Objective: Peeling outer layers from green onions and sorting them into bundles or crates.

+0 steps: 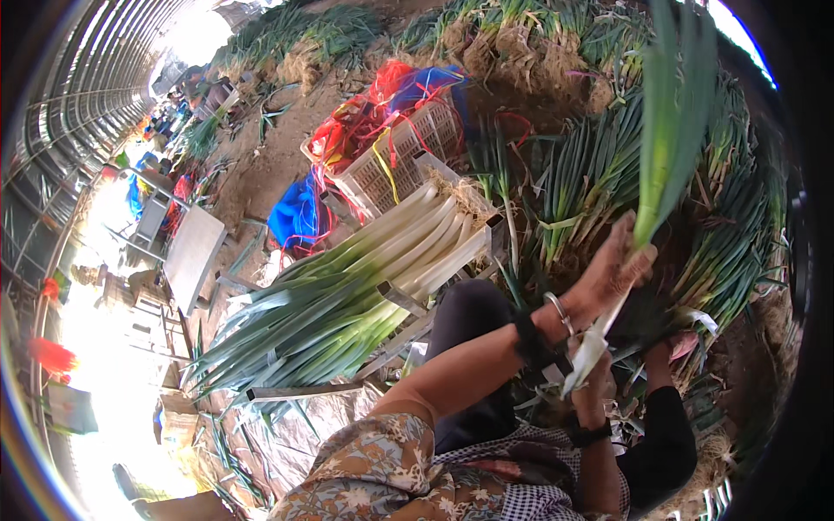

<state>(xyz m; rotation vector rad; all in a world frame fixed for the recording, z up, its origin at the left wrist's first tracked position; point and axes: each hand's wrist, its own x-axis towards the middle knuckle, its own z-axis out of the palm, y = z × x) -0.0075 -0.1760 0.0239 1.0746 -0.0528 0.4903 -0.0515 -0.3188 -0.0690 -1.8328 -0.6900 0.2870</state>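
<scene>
Green above and white below, a long, slender leek [658, 165] slants up beyond the right edge of the grey metal rack [300, 392], clear of it. The left hand [618, 265], wearing a silver metal bangle [559, 313], has its fingers clamped on the stalk where green turns white. The right hand [594, 382] is at the pale lower end, partly covered by a loose, curling white leaf [587, 358]; I cannot tell whether its fingers are clamped or apart.

On the rack a thick layer of trimmed green-and-white leeks [365, 286] fills the space between the metal uprights, roots at the upper right corner, leaves spilling past the left and lower edges. Just beyond the upper edge, a beige slatted plastic crate [391, 169] holds tangled red netting [347, 126]. Bare brown soil [274, 152] gives open room left of the crate; right of the rack, loose dark-green untrimmed leeks [595, 174] crowd the ground. A small pale patch [553, 374] on the left wrist's black strap [532, 343] is too blurred to read.
</scene>
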